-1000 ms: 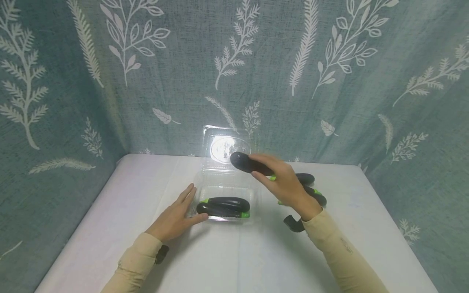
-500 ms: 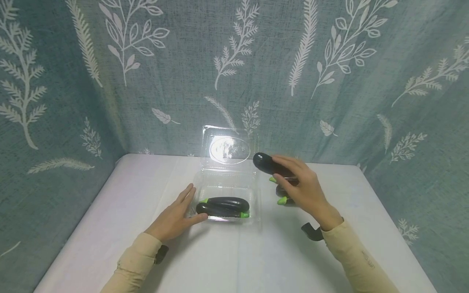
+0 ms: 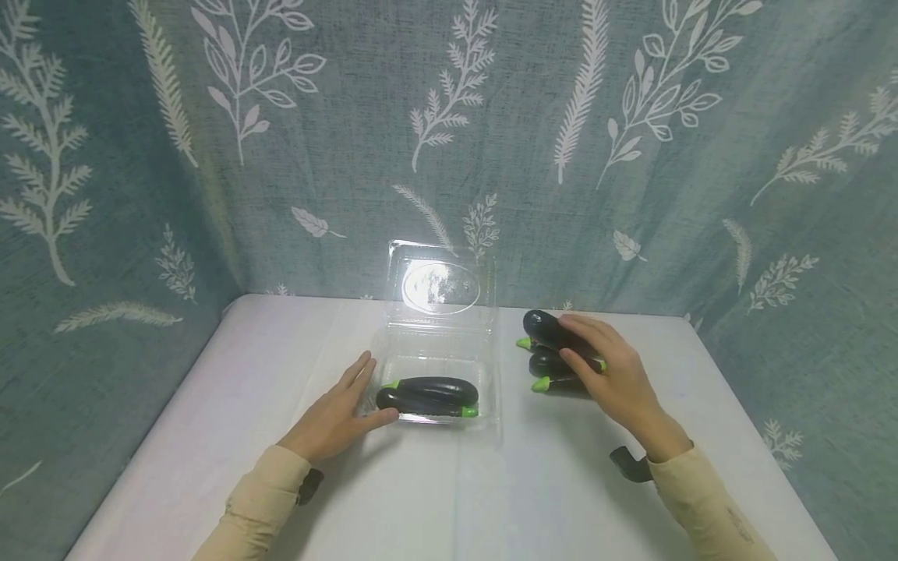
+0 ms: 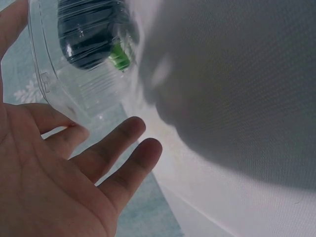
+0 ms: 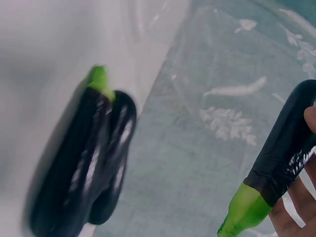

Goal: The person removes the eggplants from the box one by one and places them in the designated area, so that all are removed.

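My right hand (image 3: 620, 382) grips a dark purple eggplant (image 3: 543, 327) by its sides, above other eggplants on the right of the table. In the right wrist view this eggplant (image 5: 281, 153) points its green stem end down-left. Two loose eggplants (image 5: 69, 168) lie side by side below it, apart from it in that view. My left hand (image 3: 333, 421) rests at the left side of a clear plastic clamshell box (image 3: 435, 351), fingers extended. Inside the box, toward its front, lie two eggplants (image 3: 438, 388). The left wrist view shows the fingers (image 4: 123, 133) along the box wall.
The box's clear lid (image 3: 440, 265) stands raised at the back, near the curtain (image 3: 351, 156) with white leaf prints. A white cloth covers the table (image 3: 421, 499). Dark wrist-worn pieces (image 3: 631, 465) hang beneath both sleeves.
My right hand has carried its eggplant from in front of the lid to the right and down, over the loose eggplants. The left hand and the box have stayed put.
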A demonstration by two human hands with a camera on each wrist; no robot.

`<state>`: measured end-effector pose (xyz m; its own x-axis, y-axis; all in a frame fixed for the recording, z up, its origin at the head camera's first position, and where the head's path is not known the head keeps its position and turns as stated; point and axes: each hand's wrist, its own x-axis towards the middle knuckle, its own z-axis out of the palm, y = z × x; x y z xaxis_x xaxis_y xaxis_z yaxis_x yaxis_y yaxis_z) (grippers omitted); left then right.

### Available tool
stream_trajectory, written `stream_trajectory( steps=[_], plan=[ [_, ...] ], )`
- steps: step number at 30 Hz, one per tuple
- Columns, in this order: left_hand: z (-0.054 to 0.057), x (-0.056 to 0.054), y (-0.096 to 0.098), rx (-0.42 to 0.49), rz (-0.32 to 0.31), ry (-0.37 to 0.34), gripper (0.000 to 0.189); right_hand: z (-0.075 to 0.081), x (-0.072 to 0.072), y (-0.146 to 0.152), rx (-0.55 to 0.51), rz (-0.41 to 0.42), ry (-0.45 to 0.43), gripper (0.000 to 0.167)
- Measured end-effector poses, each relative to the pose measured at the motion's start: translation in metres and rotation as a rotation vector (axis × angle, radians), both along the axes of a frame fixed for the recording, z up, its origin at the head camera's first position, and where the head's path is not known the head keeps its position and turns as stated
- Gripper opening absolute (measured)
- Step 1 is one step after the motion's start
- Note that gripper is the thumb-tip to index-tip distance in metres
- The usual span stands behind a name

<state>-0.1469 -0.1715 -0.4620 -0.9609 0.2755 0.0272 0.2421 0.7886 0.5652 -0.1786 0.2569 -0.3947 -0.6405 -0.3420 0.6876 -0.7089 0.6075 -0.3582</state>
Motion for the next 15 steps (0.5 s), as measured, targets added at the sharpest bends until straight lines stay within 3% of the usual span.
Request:
stream_trajectory(
  steps=[15],
  plan=[
    [0.000, 0.000, 0.000, 0.006, 0.001, 0.002, 0.103, -0.030, 0.008, 0.031, 0.235, -0.074, -0.040, 0.049]
  ],
)
